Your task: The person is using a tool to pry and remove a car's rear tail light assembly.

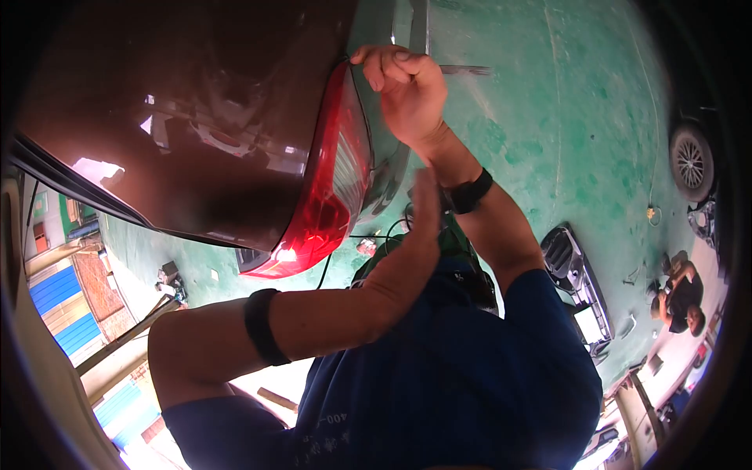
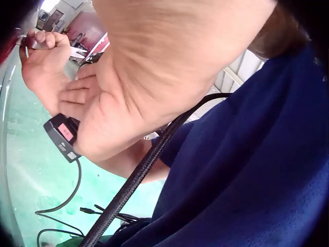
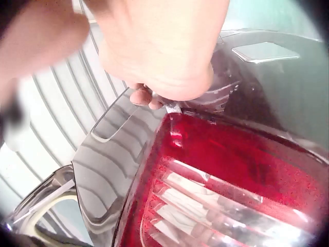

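The right hand (image 1: 407, 94) (image 2: 46, 67) (image 3: 159, 51) has curled fingers at the upper corner of a red tail light (image 1: 319, 205) (image 3: 221, 149). Its fingers pinch a small metal piece (image 2: 38, 45) (image 3: 174, 108), mostly hidden under them, whose end meets the light's corner in the right wrist view. Fingers straight and blurred, the left hand (image 1: 413, 223) (image 2: 100, 105) is raised flat just below the right wrist in the head view. Nothing shows in it. A blurred part of it (image 3: 43, 41) appears at the upper left of the right wrist view.
The brown car body (image 1: 196, 117) fills the upper left. A black cable (image 2: 126, 193) crosses in front of the blue shirt (image 1: 439, 392). On the green floor (image 1: 501, 141) lies a removed car part (image 1: 576, 282). A person (image 1: 681, 294) and a wheel (image 1: 691, 163) are at the far right.
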Tool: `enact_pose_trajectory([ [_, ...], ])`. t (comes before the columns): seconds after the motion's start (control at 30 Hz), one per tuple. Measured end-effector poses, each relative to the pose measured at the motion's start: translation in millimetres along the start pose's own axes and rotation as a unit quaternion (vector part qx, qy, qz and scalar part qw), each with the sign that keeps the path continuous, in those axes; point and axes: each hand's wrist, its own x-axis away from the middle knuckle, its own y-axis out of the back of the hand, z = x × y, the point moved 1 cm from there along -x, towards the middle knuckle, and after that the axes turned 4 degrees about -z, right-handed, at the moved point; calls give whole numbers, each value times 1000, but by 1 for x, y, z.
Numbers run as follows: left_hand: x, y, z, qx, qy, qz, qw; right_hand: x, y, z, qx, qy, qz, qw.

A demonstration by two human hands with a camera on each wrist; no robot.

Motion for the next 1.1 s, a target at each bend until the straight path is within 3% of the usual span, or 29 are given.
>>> enact_pose_trajectory([
  [0.03,2,-4,9,-22,-13,-69,997,-1,2,3,25,-4,19,1000],
  [0.07,5,-24,13,56,-3,-100,993,-3,4,7,50,-6,38,998],
  [0.13,13,-82,7,411,70,-112,902,0,-1,8,69,-27,48,996],
  [0.17,12,-95,4,490,103,-100,860,0,-5,7,72,-30,36,996],
  [0.23,11,-79,4,304,113,-7,946,-3,-3,12,78,-25,58,995],
  [0.27,5,-86,-14,432,169,-66,883,0,-4,13,72,-37,43,996],
  [0.33,-5,-91,-36,664,218,-224,678,0,-4,12,64,-57,19,996],
  [0.37,-14,-76,-47,728,196,-207,624,-2,-3,13,61,-56,28,996],
  [0.47,-22,-38,-14,824,161,-228,493,-3,1,10,55,-47,52,996],
  [0.53,-18,-50,-7,709,141,-197,662,-6,9,6,53,-36,77,995],
  [0.57,3,-73,-7,535,106,-127,829,-7,18,4,14,-45,106,993],
  [0.6,15,-88,-3,314,56,-61,946,0,11,5,1,-56,81,995],
  [0.7,12,-83,-5,214,70,-39,974,3,7,5,-5,-57,45,997],
  [0.8,16,-100,-26,428,159,-169,873,4,2,21,14,-95,-9,995],
  [0.9,39,-88,-24,593,119,-216,767,9,34,38,-71,-79,-116,988],
  [0.93,50,-79,-21,647,127,-225,717,23,39,47,-69,-95,-98,988],
  [0.97,60,-81,-27,714,150,-238,641,38,39,54,-65,-111,-77,989],
  [1.0,68,-83,-31,776,169,-247,555,57,15,66,91,-187,-106,972],
  [1.03,73,-83,-29,848,194,-237,432,79,-11,77,244,-261,-133,925],
  [1.07,71,-84,-27,864,204,-283,361,96,-25,76,348,-278,3,895],
  [1.1,69,-84,-26,875,213,-326,288,112,-39,75,441,-290,138,838],
])
